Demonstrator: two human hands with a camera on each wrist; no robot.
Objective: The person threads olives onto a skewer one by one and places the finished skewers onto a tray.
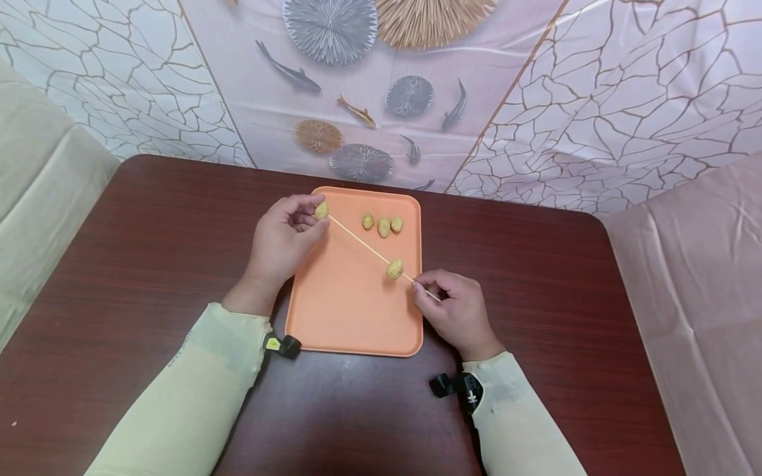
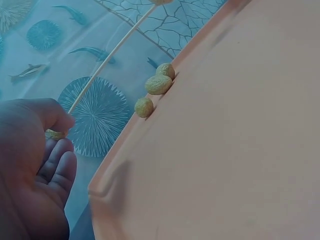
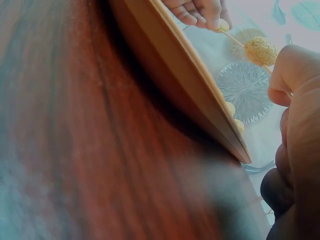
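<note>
In the head view, my left hand point(image 1: 284, 235) pinches a small yellow-green, egg-shaped fruit point(image 1: 321, 210) between thumb and fingers. It is at the upper-left end of a thin wooden skewer point(image 1: 360, 242); whether the tip is inside it I cannot tell. A second such fruit point(image 1: 395, 269) is threaded on the skewer nearer its lower-right end. My right hand point(image 1: 457, 307) pinches the skewer just below that fruit. Three more fruits point(image 1: 383, 227) lie together on the orange tray point(image 1: 351, 311) beneath. In the left wrist view, fingers mostly hide the held fruit point(image 2: 55, 134).
The tray, with a low raised rim, rests on a dark reddish-brown wooden table point(image 1: 524, 264). A patterned cloth point(image 1: 369, 99) hangs behind the table's far edge. Pale fabric stands at both sides. Black cameras point(image 1: 290, 347) are strapped to both wrists.
</note>
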